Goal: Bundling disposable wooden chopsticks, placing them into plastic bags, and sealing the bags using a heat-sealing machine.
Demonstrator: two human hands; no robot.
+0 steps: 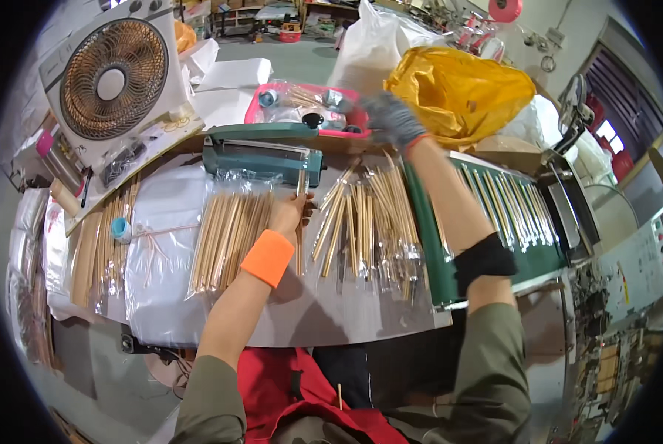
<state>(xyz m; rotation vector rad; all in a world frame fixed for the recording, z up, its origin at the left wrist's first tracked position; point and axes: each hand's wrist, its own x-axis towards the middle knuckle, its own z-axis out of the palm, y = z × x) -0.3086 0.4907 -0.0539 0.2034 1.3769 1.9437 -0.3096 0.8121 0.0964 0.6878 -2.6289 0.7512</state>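
My left hand (293, 212), with an orange band on its wrist, is closed around a thin wooden stick in a clear sleeve (299, 251). The stick's upper end reaches the front of a green bench heat sealer (261, 159), whose arm is raised. My right hand (395, 120), in a grey glove, is stretched out between a pink basket (254, 111) and a yellow plastic bag (457, 92). Motion smears its fingers. Beside my left hand lies a bundle of wrapped sticks (231, 240); a looser pile of wrapped sticks (364, 229) lies to its right.
A green conveyor belt (427, 255) with a row of wrapped sticks runs under my right forearm. On the left are a stack of clear plastic sleeves (165, 251), a tape roll (121, 230), a fan (113, 81) and a steel flask (61, 163). A white sack (368, 52) stands behind.
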